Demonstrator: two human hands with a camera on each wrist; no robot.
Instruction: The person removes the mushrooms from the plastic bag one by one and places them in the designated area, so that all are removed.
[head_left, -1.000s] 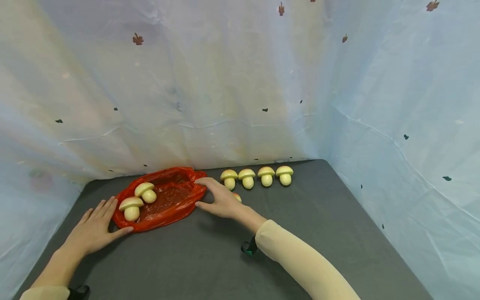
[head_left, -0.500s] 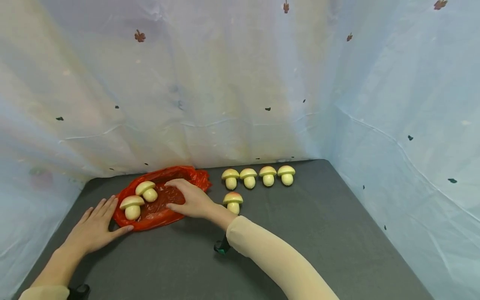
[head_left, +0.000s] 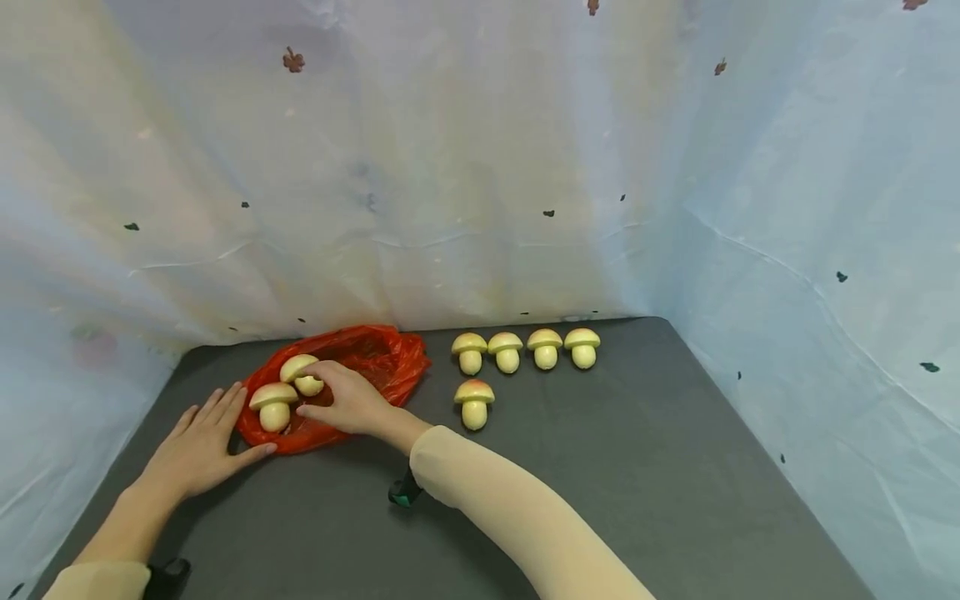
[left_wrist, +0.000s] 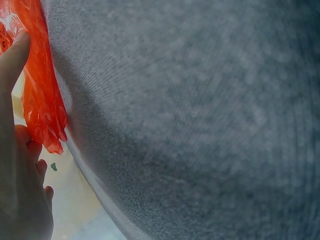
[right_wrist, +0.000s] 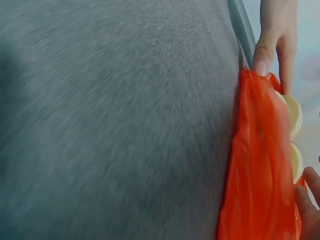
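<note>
A red plastic bag lies spread on the dark table, mouth facing up. Two pale yellow toy mushrooms are in its left part: a front one and a back one. My left hand rests along the bag's left rim, fingers straight, thumb on the front edge. Over the bag's middle is my right hand, thumb and fingers apart. Its fingertips overlap the back mushroom's stem, and its thumb is beside the front mushroom. In the right wrist view, the fingers are right by a mushroom cap.
Several more toy mushrooms stand in a row near the table's back edge, right of the bag. Another mushroom lies in front of the row's left end. A pale patterned curtain encloses the back and sides of the grey table.
My right hand has moved left from the bag's right rim, across its opening, to the back mushroom. The left hand stays on the left rim. The view has shifted slightly.
</note>
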